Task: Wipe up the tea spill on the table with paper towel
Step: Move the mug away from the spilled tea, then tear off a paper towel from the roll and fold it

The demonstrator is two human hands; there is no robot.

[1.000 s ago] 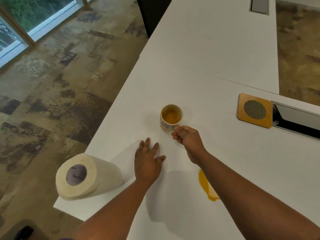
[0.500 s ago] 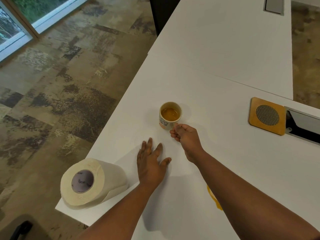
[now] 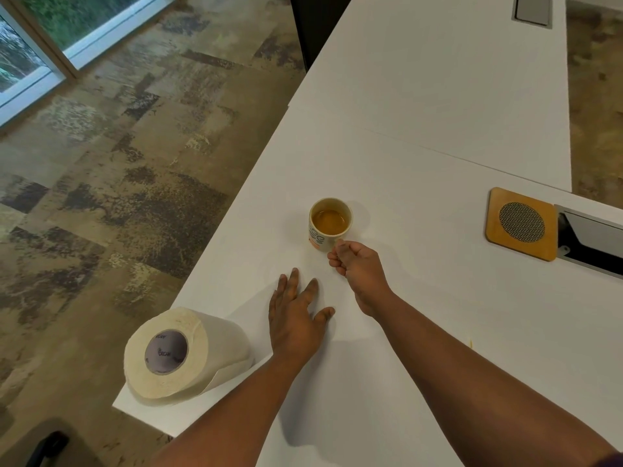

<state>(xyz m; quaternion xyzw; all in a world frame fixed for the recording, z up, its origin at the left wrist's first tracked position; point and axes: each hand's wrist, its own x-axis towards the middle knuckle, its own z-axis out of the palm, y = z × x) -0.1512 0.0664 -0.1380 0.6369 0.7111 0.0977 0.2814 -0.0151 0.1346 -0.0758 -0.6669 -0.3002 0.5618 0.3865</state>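
A small cup of tea (image 3: 330, 224) stands upright on the white table (image 3: 438, 298). My right hand (image 3: 360, 269) is curled at the cup's near side, thumb and fingertips pinched against it. My left hand (image 3: 296, 318) lies flat on the table just left of it, fingers spread, holding nothing. A paper towel roll (image 3: 182, 355) lies on its side at the table's near left corner, a loose sheet trailing under it. Of the tea spill (image 3: 470, 343) only a thin yellow sliver shows beside my right forearm, which hides the rest.
A square wooden coaster with a mesh disc (image 3: 521, 224) sits at the right, next to an open cable hatch (image 3: 593, 241). The table's left edge drops to patterned carpet (image 3: 135, 197). A second white table adjoins at the back.
The view has shifted, so my right forearm now covers nearly all of the spill. Both hands and the cup have kept their places on the table.
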